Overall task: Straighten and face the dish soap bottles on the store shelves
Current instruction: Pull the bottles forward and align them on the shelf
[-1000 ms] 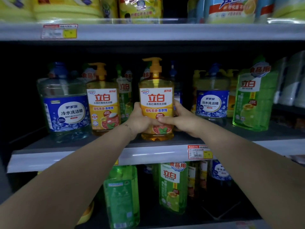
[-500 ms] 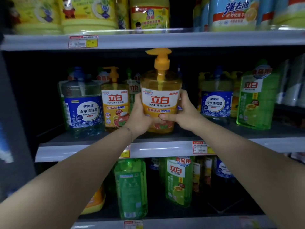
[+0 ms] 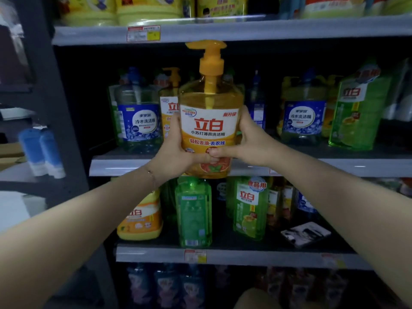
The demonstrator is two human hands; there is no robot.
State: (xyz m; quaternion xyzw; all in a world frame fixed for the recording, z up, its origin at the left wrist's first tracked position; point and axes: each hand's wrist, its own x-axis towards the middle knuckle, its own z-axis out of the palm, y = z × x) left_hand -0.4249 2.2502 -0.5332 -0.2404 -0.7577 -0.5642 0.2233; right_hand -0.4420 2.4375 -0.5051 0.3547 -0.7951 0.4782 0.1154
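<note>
The shelving fills your view, and the middle shelf (image 3: 124,167) runs across at the level of your hands. Toward its left end stands a clear bottle with a blue label (image 3: 139,121). Just beside that is a second orange pump bottle (image 3: 170,103), half hidden. Toward the right end stand another blue-label bottle (image 3: 303,117) and a tall green bottle (image 3: 354,117).

On the lower shelf (image 3: 156,254), a green bottle turned back-out (image 3: 194,212) stands near the front edge.

You hold the orange dish soap bottle (image 3: 210,128) upright in the air, in front of the middle shelf's front edge. Its base covers that edge and its label faces you.

Your left hand (image 3: 176,157) grasps its lower left side. Your right hand (image 3: 252,143) grasps the right side, fingers curled round behind. Both thumbs lie across the front and their tips meet.

The pump head (image 3: 206,46) reaches up to the front edge of the top shelf (image 3: 289,27), where a price tag (image 3: 143,33) hangs.
</note>
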